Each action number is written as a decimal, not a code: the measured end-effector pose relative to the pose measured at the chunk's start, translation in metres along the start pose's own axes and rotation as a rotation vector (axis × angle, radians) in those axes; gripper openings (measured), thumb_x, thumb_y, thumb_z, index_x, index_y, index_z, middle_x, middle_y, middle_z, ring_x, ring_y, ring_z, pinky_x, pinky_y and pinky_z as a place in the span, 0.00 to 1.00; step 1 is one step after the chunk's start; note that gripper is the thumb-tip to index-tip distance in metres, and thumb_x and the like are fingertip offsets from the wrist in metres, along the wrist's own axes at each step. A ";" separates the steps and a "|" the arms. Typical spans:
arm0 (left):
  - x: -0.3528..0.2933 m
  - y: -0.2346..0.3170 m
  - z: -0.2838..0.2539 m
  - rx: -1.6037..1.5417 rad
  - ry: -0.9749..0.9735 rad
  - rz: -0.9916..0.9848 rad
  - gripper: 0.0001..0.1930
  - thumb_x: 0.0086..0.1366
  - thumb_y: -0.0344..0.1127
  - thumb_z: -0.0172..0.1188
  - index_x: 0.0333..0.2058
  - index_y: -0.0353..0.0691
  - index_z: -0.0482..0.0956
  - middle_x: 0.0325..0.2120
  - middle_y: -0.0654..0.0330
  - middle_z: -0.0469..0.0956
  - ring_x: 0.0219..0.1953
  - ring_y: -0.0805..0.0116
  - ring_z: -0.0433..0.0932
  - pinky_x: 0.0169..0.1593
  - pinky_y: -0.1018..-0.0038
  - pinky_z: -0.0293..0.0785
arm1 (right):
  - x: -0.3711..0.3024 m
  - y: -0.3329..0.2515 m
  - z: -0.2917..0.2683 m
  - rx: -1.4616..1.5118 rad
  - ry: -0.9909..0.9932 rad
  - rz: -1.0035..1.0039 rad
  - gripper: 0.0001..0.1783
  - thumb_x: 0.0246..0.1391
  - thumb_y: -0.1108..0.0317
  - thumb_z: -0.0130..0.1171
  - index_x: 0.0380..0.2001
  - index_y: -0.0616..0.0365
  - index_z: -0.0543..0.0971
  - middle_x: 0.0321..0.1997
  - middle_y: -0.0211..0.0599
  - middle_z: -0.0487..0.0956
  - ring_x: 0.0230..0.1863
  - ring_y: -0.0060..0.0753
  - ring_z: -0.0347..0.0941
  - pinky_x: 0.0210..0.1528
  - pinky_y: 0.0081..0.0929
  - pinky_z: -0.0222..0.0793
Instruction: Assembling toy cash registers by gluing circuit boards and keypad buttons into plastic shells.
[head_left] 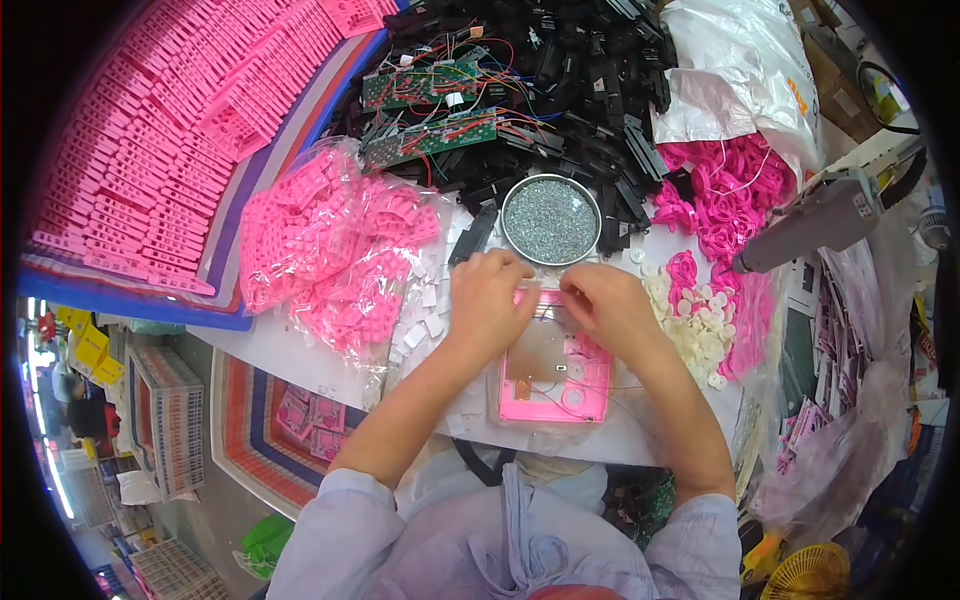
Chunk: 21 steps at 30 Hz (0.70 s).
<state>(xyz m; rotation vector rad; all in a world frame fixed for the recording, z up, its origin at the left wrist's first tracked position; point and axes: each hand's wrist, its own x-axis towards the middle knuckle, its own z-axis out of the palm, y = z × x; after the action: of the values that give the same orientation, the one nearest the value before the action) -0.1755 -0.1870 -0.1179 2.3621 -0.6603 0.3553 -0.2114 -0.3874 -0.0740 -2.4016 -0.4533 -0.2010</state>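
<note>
Left hand (488, 305) and right hand (610, 308) curl narrowly at the far edge of the pink casing (545, 409) on the bench (632, 428), any grip unclear; steady, flat support should help.

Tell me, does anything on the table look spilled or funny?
Maybe: pink cords trail out of the white bag at upper right, and cream discs lie loose near the right hand, so both look spilled.
</note>
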 end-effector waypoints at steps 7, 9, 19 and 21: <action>0.002 0.015 -0.011 -0.026 0.058 0.351 0.07 0.54 0.37 0.70 0.33 0.52 0.85 0.42 0.69 0.81 0.45 0.67 0.74 0.56 0.56 0.57 | -0.027 -0.012 -0.005 -0.257 -0.120 -0.016 0.04 0.46 0.72 0.63 0.26 0.60 0.80 0.32 0.43 0.78 0.36 0.47 0.77 0.38 0.40 0.75; -0.004 0.012 -0.009 -0.027 -0.040 0.352 0.07 0.55 0.37 0.69 0.34 0.52 0.86 0.37 0.70 0.81 0.43 0.67 0.75 0.57 0.55 0.56 | -0.026 -0.020 0.001 -0.326 -0.154 0.009 0.04 0.44 0.72 0.63 0.26 0.60 0.80 0.32 0.43 0.78 0.39 0.46 0.77 0.39 0.39 0.76; -0.010 0.017 -0.008 -0.110 -0.187 0.156 0.04 0.56 0.37 0.67 0.31 0.51 0.83 0.29 0.70 0.78 0.43 0.67 0.75 0.61 0.49 0.52 | -0.066 -0.043 0.009 -0.372 -0.137 -0.038 0.07 0.43 0.72 0.60 0.29 0.61 0.80 0.33 0.39 0.76 0.38 0.42 0.75 0.36 0.34 0.74; -0.006 0.022 -0.008 -0.055 -0.210 0.234 0.04 0.54 0.38 0.67 0.30 0.51 0.83 0.30 0.70 0.78 0.44 0.67 0.75 0.62 0.47 0.52 | -0.074 -0.043 0.012 -0.322 -0.054 0.001 0.07 0.44 0.71 0.61 0.30 0.60 0.80 0.33 0.39 0.75 0.37 0.42 0.74 0.35 0.34 0.73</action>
<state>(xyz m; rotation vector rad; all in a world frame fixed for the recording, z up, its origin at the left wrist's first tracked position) -0.1932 -0.1939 -0.1035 2.2926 -1.0367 0.1874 -0.2961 -0.3689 -0.0765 -2.7274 -0.4745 -0.2240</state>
